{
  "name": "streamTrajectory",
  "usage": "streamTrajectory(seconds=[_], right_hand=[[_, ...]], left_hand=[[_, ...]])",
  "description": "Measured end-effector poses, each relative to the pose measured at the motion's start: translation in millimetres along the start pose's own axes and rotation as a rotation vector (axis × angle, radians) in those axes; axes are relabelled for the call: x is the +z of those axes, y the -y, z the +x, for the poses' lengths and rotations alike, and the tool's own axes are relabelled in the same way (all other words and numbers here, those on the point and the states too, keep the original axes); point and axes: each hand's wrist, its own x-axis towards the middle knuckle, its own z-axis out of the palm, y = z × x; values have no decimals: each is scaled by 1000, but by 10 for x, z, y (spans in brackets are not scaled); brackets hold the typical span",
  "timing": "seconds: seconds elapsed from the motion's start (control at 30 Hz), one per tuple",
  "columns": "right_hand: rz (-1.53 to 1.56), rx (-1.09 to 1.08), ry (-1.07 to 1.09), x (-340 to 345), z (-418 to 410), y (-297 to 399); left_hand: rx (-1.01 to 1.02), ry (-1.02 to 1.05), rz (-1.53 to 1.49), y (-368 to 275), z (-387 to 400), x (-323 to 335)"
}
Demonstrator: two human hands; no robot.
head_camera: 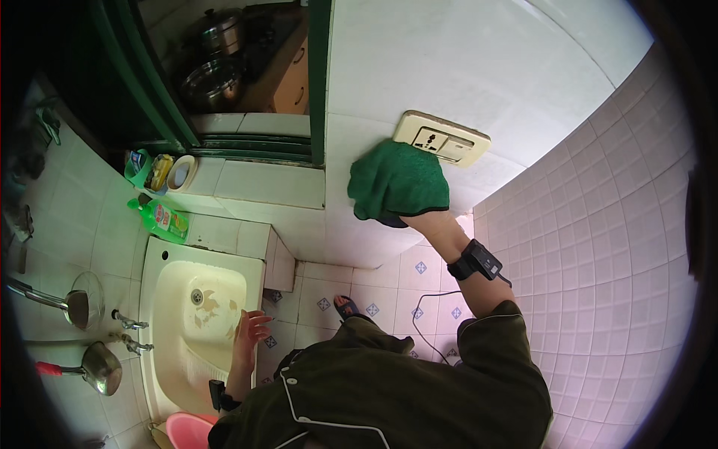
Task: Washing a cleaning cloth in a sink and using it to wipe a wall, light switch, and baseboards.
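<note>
My right hand is hidden under a green cloth (399, 181), with only the wrist and forearm showing below it. The cloth lies against the white wall and touches the lower left edge of a cream socket-and-switch plate (475, 140). My left hand (252, 331) hangs over the right rim of a cream washing sink (259, 280), fingers apart and holding nothing. A black device is strapped to each wrist.
On the tiled ledge at left stand a green pump bottle (168, 221), a green cup (140, 174) and an oval dish (182, 173). Metal taps (134, 343) and ladles (102, 369) are by the left wall. A pink basin (188, 431) sits below the sink.
</note>
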Motion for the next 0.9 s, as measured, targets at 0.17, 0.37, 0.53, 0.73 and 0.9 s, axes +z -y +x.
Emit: streamTrajectory(seconds=[0.17,0.37,0.53,0.73,0.9], right_hand=[[155,156,164,-214,-153,-187],[-141,-81,-10,-497,-63,-158],[78,154,-131,-432,108,30],[-96,136,-268,-300,194,9],[-81,43,-219,-419,89,31]], left_hand=[[41,25,82,-47,-4,97],[-58,-35,13,306,-18,-133],[-69,-33,3,287,46,-125],[-46,36,99,-1,143,140],[-4,40,127,-45,109,276]])
